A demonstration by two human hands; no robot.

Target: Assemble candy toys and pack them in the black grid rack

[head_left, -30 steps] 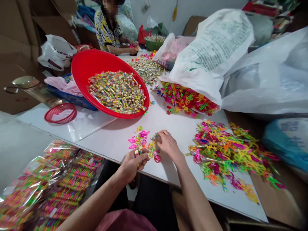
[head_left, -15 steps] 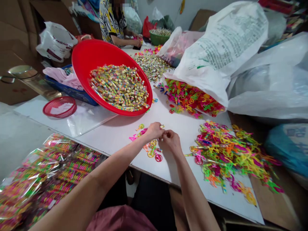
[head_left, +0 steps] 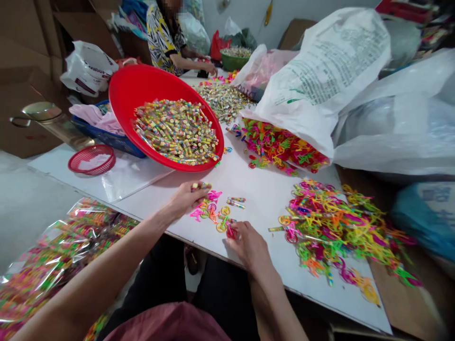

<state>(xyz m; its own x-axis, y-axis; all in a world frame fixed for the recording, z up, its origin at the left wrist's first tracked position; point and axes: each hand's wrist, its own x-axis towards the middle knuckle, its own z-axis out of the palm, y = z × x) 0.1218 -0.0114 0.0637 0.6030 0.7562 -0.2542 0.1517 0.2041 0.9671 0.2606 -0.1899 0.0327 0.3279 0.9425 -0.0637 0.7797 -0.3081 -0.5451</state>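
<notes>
My left hand (head_left: pixel 187 198) is closed around several small wrapped candy rolls (head_left: pixel 201 186), left of a small group of plastic bicycle-like pieces (head_left: pixel 212 213). At the near side of that group, my right hand (head_left: pixel 245 239) pinches a red plastic piece (head_left: pixel 232 232). Two wrapped rolls (head_left: pixel 236 202) lie between the hands on the white table (head_left: pixel 259 189). Behind them a tilted red basin (head_left: pixel 138 85) holds many wrapped rolls. On the right lies a large heap of coloured plastic pieces (head_left: pixel 334 222).
An open white sack (head_left: pixel 320 71) spills coloured pieces at the back right. At the left are a red basket (head_left: pixel 112 163), a blue basket (head_left: pixel 131 146) and a metal-lidded jar (head_left: pixel 64 128). Another person (head_left: pixel 164 42) sits across the table. Filled clear bags (head_left: pixel 53 255) lie below left.
My hands have parted: the left moved left with rolls in it, the right moved down to the red piece. Two rolls now show on the table. The other person's hand shifted.
</notes>
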